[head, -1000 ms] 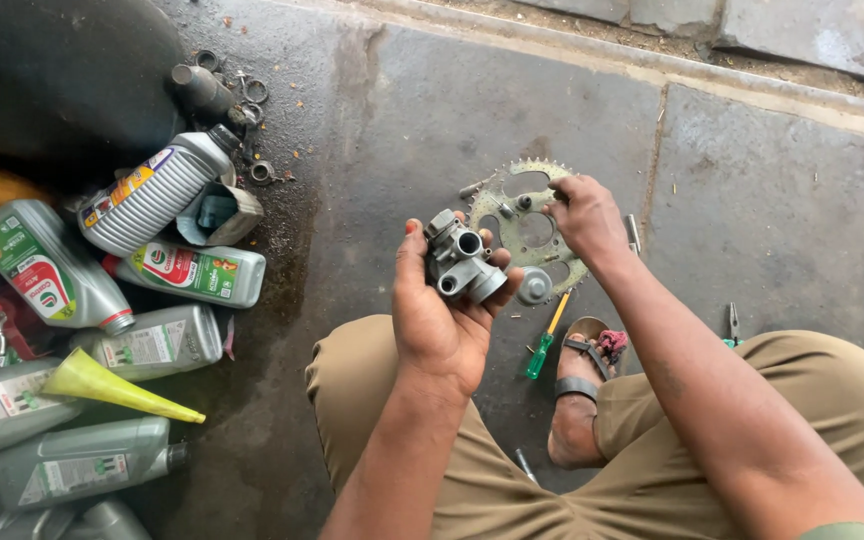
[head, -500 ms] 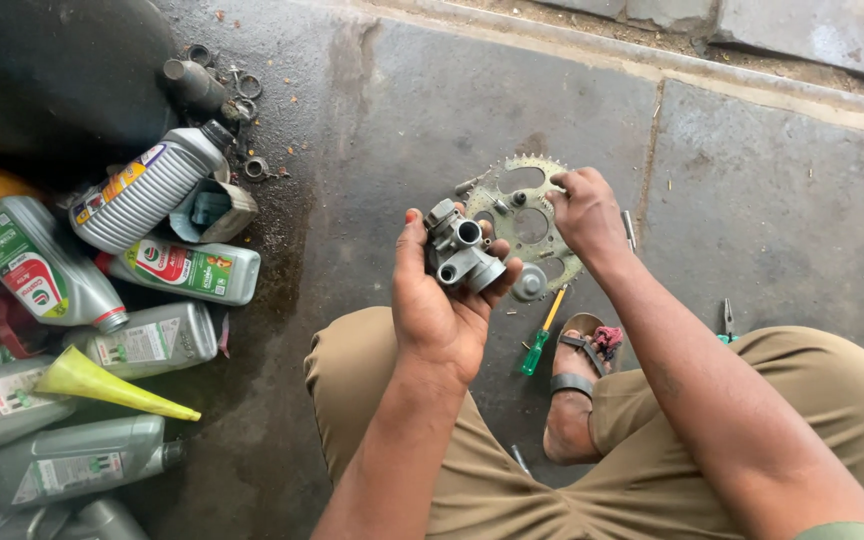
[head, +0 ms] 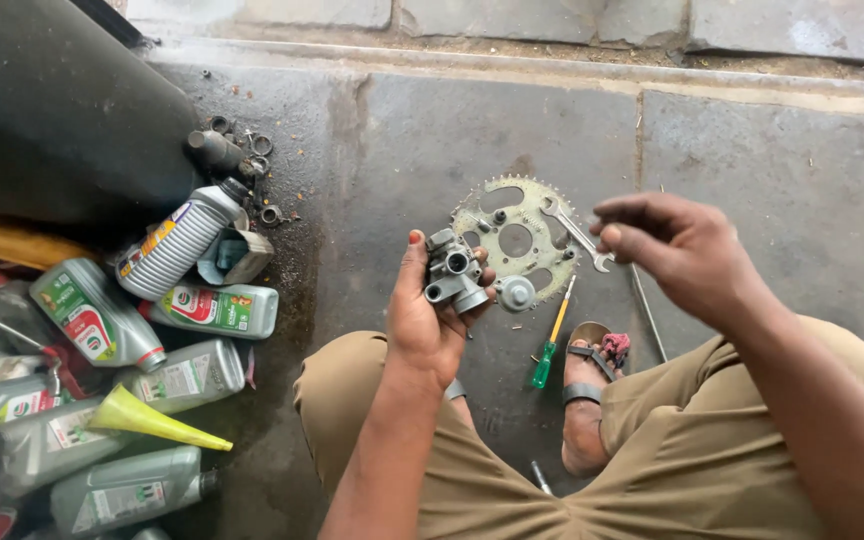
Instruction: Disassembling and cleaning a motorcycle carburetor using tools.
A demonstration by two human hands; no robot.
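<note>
Grey metal, a small carburettor-like part (head: 455,280) sat in the left hand (head: 430,320), the fingers clamped around its body, held up above the knees. The right hand (head: 677,255) hung beside it with nothing in it, the fingers loosely curled and apart. Just behind, a toothed sprocket (head: 514,238) lay flat on the stone floor (head: 772,180), and a spanner (head: 577,233) rested across its rim. A green-handled screwdriver (head: 552,345) lay near the sandal (head: 592,365). Oil bottles (head: 214,308) and a yellow funnel (head: 157,420) lay well apart on the left. The step seemed to be inspection of the part; a next move would probably need a tool in the free hand.
</note>
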